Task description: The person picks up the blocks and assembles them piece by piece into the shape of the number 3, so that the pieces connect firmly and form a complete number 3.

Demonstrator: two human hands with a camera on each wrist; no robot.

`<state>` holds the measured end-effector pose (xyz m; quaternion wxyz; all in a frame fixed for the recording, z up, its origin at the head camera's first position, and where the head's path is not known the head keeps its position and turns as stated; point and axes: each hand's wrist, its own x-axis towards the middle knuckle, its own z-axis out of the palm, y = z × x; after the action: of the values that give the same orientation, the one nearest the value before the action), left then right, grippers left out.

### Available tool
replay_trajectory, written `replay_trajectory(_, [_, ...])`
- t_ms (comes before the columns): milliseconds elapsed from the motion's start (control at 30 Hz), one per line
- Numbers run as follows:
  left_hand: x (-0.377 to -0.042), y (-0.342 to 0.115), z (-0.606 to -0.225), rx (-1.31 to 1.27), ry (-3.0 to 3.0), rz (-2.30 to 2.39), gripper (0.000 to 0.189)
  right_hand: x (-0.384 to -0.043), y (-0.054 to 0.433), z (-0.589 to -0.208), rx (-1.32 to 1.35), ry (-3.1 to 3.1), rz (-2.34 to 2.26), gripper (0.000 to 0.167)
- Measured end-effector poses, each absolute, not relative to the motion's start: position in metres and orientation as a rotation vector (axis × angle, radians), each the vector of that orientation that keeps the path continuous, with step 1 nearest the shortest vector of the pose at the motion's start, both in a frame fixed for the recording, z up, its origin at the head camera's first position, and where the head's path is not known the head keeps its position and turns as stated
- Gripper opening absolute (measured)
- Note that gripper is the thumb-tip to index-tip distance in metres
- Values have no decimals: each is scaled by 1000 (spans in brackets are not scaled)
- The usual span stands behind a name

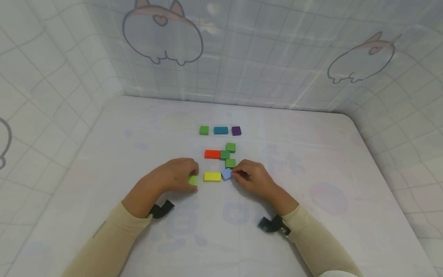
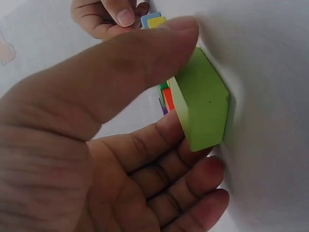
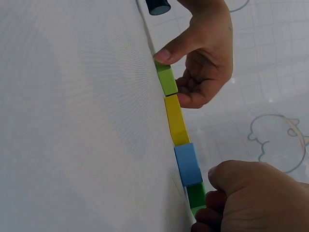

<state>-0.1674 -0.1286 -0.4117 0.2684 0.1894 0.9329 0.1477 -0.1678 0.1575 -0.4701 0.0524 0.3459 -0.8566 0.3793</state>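
Note:
My left hand (image 1: 180, 175) pinches a light green block (image 2: 205, 101) between thumb and fingers, just above or on the table, left of a yellow block (image 1: 212, 177). In the left wrist view the block's end face looks wide and angular. A small light blue block (image 1: 226, 174) lies askew at the yellow block's right end. My right hand (image 1: 254, 177) has bent fingers close at the blue block's right side. The right wrist view shows a slight gap between its thumb and that block; whether another fingertip touches it is hidden.
A red block (image 1: 212, 154) meets a dark green block (image 1: 225, 155), with green blocks (image 1: 230, 147) (image 1: 230, 163) at its corners. Farther back lie a green block (image 1: 204, 130), a teal block (image 1: 220, 130) and a purple block (image 1: 236, 131). A patterned curtain (image 1: 242, 57) stands behind the table.

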Motion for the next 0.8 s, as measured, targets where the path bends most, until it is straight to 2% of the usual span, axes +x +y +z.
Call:
replay_trajectory(533, [-167,-131,-411,514,2515,410,24,-169,158,-470,1063,-2618,1128,11])
replay_trajectory(800, [-169,-130,-414,522,2537,415,25,-168,157,-469,1067,-2609,1142,10])
